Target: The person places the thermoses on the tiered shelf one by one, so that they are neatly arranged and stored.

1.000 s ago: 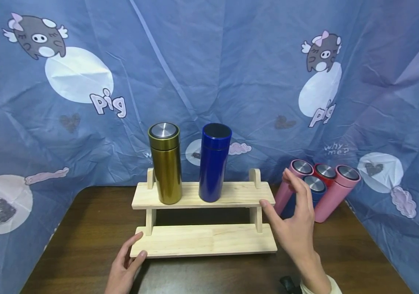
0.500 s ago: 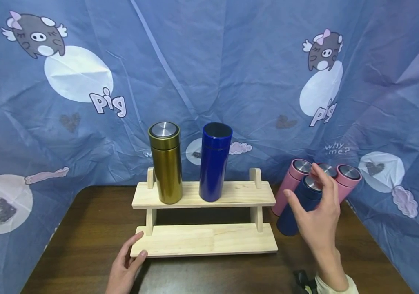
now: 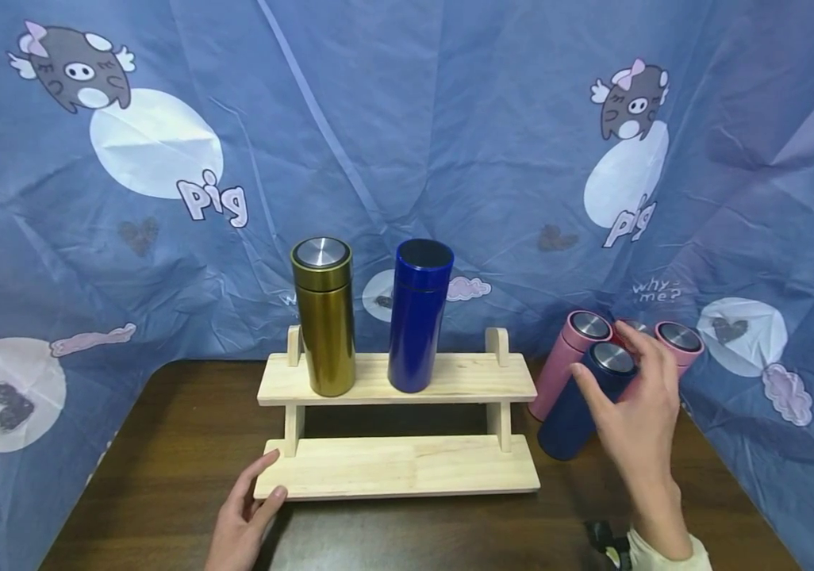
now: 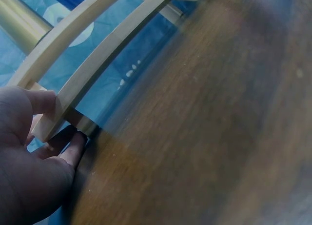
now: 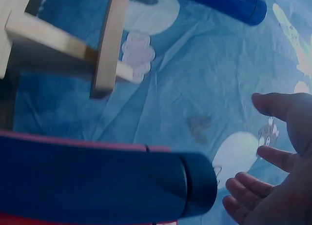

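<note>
A two-tier light wooden rack (image 3: 407,468) stands on the table. My left hand (image 3: 239,519) pinches the left end of its lower board, and in the left wrist view the fingers (image 4: 44,102) lie against that board's end. On the upper board stand a gold thermos bottle (image 3: 324,333) and a bright blue thermos bottle (image 3: 417,317). At the right, a dark blue thermos bottle (image 3: 574,408) stands in front of others. My right hand (image 3: 639,436) is beside its upper part, thumb and fingers spread; the right wrist view shows a gap between fingers and cap (image 5: 202,183).
Behind the dark blue bottle stand two pink thermos bottles (image 3: 564,361) and a red one, mostly hidden by my right hand. A blue patterned cloth (image 3: 407,119) hangs behind the dark wooden table (image 3: 186,444).
My right hand has moved right, from the rack's right end to the dark blue bottle. That bottle now stands farther forward and left of the group. My left hand has stayed on the rack.
</note>
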`<state>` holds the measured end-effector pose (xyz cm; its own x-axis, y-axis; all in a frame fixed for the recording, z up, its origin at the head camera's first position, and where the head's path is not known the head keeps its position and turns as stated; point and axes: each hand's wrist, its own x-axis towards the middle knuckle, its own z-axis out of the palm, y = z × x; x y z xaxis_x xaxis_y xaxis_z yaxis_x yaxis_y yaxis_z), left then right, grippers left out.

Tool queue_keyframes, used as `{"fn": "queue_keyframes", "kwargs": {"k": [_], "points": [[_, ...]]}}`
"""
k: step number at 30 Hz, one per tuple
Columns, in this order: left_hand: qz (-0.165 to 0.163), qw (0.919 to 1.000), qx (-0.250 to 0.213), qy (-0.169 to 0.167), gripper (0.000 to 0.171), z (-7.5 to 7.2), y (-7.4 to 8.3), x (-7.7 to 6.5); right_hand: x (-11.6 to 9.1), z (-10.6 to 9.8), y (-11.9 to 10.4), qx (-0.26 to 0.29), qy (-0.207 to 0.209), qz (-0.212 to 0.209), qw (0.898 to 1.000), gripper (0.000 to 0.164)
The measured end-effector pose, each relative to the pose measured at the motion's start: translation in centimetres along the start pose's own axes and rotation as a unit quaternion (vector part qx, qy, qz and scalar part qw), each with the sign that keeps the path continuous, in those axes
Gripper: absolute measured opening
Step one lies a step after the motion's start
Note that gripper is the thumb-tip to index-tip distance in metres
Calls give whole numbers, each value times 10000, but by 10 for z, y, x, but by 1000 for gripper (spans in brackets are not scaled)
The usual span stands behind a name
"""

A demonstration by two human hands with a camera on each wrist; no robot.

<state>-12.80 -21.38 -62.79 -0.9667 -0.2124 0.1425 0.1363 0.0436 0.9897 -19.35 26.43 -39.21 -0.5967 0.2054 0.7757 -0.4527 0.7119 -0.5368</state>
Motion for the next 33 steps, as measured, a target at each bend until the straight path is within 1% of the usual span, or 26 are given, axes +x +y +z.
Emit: {"fn": "queue_keyframes", "kwargs": {"k": [2,4,6,11,13,15,17,19,21,24,25,26,27,28,29,30,32,33], "points": [[-74,10000,13,-2,53,0,-2,0,2,-3,4,-109,-35,35,9999,78],[-13,10000,-5,-26,53,1,3,-1,3,-4,7,-181,-32,135,9997,77],[64,10000,37,22,52,3,10,-2,3,-5,10,-244,-94,250,9993,76],[7,9999,151,40,53,10,37,-8,4,-3,14,-346,-207,503,9979,70],[16,9998,172,59,52,12,45,-10,5,-2,16,-393,-226,562,9974,65],[109,9998,111,107,50,14,50,-11,4,-1,18,-478,-261,626,9966,61],[93,9997,159,132,49,15,52,-12,3,0,20,-568,-326,667,9956,59],[126,9998,136,115,49,16,53,-13,3,0,22,-663,-406,726,9943,57],[77,9997,204,60,50,16,54,-13,2,0,23,-756,-495,801,9927,55],[66,9998,174,59,52,15,48,-12,2,0,24,-863,-690,1001,9888,55],[67,9998,172,79,52,13,43,-11,2,0,25,-906,-757,1059,9873,55],[-10,9998,196,80,52,12,42,-10,2,1,26,-936,-810,1101,9862,55],[-50,9998,169,74,53,10,35,-9,2,1,27,-967,-850,1136,9852,56],[-90,9998,162,70,53,9,34,-9,1,2,28,-988,-876,1151,9845,57],[-219,9995,238,10,55,7,31,-7,1,3,29,-996,-876,1153,9844,57],[-213,9995,236,46,54,6,27,-6,1,3,29,-1003,-867,1149,9845,56],[-161,9997,190,30,54,7,30,-7,1,4,31,-1016,-849,1160,9844,56],[-74,9998,156,40,53,7,29,-6,1,4,31,-1028,-857,1182,9839,56]]}}
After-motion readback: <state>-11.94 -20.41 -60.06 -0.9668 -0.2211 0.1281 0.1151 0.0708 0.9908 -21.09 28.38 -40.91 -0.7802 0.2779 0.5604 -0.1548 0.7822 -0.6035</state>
